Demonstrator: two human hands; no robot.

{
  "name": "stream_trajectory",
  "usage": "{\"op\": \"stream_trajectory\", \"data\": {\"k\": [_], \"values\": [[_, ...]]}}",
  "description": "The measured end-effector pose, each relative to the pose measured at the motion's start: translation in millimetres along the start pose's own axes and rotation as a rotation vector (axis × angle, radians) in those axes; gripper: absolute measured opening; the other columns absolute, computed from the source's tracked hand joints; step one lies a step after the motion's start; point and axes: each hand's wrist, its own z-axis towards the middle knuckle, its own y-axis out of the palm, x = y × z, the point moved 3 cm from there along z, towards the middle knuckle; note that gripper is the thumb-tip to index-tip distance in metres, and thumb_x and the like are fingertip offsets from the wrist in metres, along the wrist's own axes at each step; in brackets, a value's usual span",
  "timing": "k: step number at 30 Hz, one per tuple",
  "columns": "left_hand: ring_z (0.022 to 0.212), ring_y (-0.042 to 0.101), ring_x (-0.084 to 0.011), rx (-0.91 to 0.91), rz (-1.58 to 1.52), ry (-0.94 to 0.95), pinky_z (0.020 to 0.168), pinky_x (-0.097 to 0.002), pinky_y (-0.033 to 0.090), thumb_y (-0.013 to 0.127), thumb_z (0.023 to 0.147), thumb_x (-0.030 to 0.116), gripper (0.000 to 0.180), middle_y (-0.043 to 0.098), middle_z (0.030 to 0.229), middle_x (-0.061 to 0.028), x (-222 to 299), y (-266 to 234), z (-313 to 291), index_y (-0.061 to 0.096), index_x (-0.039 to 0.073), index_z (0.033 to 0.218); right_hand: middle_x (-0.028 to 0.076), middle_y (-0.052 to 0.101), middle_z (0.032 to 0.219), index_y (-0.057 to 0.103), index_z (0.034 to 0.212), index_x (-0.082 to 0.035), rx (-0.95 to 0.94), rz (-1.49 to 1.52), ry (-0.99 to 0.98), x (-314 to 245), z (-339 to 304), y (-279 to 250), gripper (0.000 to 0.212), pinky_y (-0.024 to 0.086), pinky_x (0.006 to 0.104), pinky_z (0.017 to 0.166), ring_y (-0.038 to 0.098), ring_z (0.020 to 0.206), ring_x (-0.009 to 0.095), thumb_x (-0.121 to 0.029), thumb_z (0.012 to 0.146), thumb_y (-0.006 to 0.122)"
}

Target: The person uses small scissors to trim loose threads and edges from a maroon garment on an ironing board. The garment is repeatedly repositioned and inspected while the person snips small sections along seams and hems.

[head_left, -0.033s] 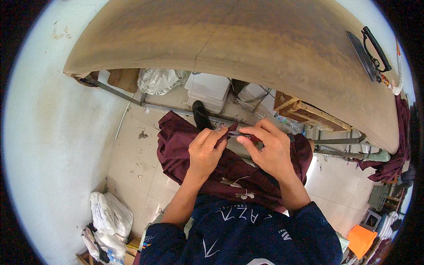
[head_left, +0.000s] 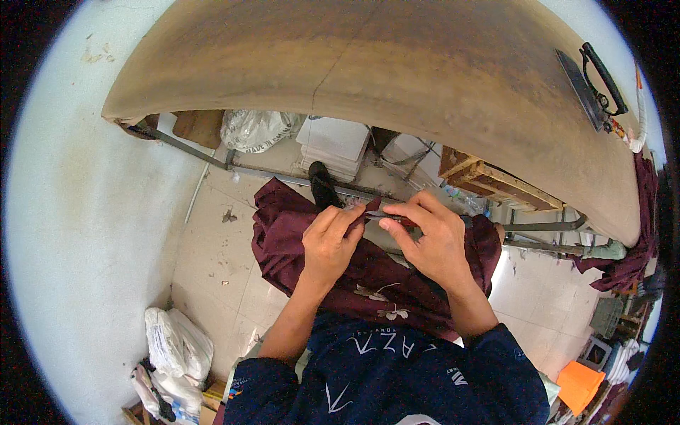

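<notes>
Maroon cloth [head_left: 287,237] with pale flower motifs lies draped across my lap. My left hand [head_left: 328,246] is closed and pinches a small fold of it, whose corner sticks up past the fingertips. In my right hand [head_left: 435,244], closed between thumb and fingers, is a small pair of thread snips [head_left: 377,215], with a grey metal blade and a bit of red showing. Its tip points left and meets the pinched fold. Fingers hide most of the snips, so I cannot tell whether the blades are apart.
A padded ironing table [head_left: 397,85] spans the far side, with an iron [head_left: 588,88] at its right end. Beneath it are stacked white sheets [head_left: 334,142], a plastic bag [head_left: 256,131] and a wooden drawer [head_left: 503,185]. White bags [head_left: 177,343] lie at the lower left, beside the wall.
</notes>
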Motion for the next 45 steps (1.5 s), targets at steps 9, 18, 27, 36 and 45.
{"op": "stream_trajectory", "data": {"k": [9,18,27,36,45], "values": [[0.074,0.065,-0.0264,0.006,-0.006,0.003,0.065,-0.0341,0.052,0.076,0.068,-0.007,0.034,0.065,0.084,-0.0099,-3,2,5,0.07,0.002,0.1,0.008,0.063,0.079,0.074,0.093,-0.006,0.035,0.05,0.008,9,5,3,0.018,0.052,0.0303,0.061,0.066,0.069,0.021,-0.017,0.08,0.08],[0.072,0.065,-0.0249,0.012,-0.027,-0.018,0.064,-0.0325,0.052,0.075,0.069,-0.006,0.032,0.066,0.083,-0.0106,-4,3,5,0.073,0.003,0.1,0.01,0.064,0.08,0.073,0.095,-0.003,-0.048,0.059,0.041,9,6,8,0.02,0.053,0.0295,0.062,0.066,0.07,0.021,-0.016,0.081,0.079],[0.075,0.063,-0.0095,-0.023,-0.437,-0.496,0.069,-0.0248,0.05,0.072,0.089,0.007,0.014,0.07,0.086,-0.0029,-19,0,5,0.07,-0.002,0.099,0.007,0.062,0.087,0.063,0.112,-0.001,0.083,0.376,0.166,40,7,21,0.038,0.049,0.0289,0.071,0.059,0.077,0.016,-0.025,0.086,0.077],[0.084,0.06,-0.0064,0.097,-0.912,-0.74,0.078,-0.0228,0.049,0.067,0.096,0.014,0.019,0.069,0.094,-0.0005,-64,-14,14,0.07,-0.001,0.108,-0.005,0.056,0.081,0.064,0.103,-0.003,-0.325,0.717,0.494,76,-1,63,0.034,0.041,0.0252,0.065,0.047,0.073,0.006,-0.026,0.085,0.081],[0.117,0.059,-0.0189,0.021,-0.91,-0.572,0.104,-0.0328,0.043,0.061,0.095,0.001,0.038,0.066,0.122,-0.0124,-52,-26,35,0.057,-0.002,0.133,-0.003,0.065,0.09,0.065,0.109,-0.002,-0.088,0.968,0.455,46,17,45,0.02,0.048,0.0244,0.072,0.058,0.077,0.007,-0.014,0.093,0.069]]}}
